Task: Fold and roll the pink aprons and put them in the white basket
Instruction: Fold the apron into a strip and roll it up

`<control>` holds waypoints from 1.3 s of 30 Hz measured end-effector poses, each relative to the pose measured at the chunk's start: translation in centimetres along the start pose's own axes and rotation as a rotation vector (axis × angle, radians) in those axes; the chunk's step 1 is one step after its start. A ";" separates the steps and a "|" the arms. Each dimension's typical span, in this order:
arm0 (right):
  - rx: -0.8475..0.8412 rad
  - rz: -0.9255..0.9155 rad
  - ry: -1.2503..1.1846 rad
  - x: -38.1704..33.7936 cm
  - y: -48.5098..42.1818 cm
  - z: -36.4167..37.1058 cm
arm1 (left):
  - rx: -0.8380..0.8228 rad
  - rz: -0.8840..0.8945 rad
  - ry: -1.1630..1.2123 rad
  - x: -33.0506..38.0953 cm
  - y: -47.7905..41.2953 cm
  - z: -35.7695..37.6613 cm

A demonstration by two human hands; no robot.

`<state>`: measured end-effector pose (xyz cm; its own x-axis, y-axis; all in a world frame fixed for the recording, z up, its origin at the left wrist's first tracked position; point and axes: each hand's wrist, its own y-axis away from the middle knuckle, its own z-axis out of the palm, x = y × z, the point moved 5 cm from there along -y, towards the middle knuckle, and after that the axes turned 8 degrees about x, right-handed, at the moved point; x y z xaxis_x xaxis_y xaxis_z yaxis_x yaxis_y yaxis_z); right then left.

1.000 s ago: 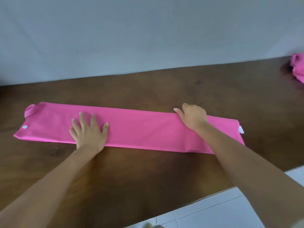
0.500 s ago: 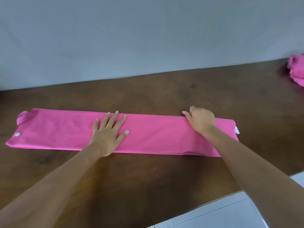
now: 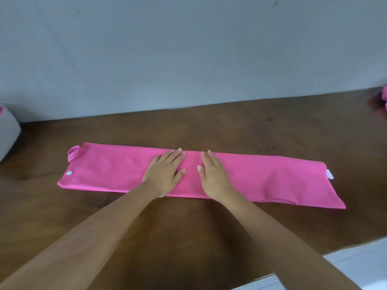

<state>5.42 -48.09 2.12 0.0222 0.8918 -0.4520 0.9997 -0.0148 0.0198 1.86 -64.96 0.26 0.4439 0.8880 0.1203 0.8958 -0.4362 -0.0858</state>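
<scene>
Lying flat — pink apron (image 3: 272, 181), long axis left-right

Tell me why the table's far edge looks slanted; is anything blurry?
Head view: the wide-angle lens likely skews the wooden table; light is dim and even; the folded pink apron is sharp, the white basket at left is cropped and soft.
</scene>
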 end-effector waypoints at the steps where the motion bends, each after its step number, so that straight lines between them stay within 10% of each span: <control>1: -0.027 0.023 0.071 -0.2 0.1 0.8 | -0.008 0.019 -0.002 -0.7 0.3 0.0; 23: 0.000 0.137 0.408 -2.2 0.9 3.7 | 0.009 -0.341 -0.010 -21.9 8.0 -2.3; 39: -0.027 0.102 0.355 0.2 2.6 1.5 | 0.034 -0.026 0.255 -5.2 2.6 -2.0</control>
<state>8.03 -48.60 0.78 0.1121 0.9877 -0.1086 0.9917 -0.1044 0.0745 1.92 -71.03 1.39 0.4163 0.8314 0.3682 0.9075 -0.4048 -0.1120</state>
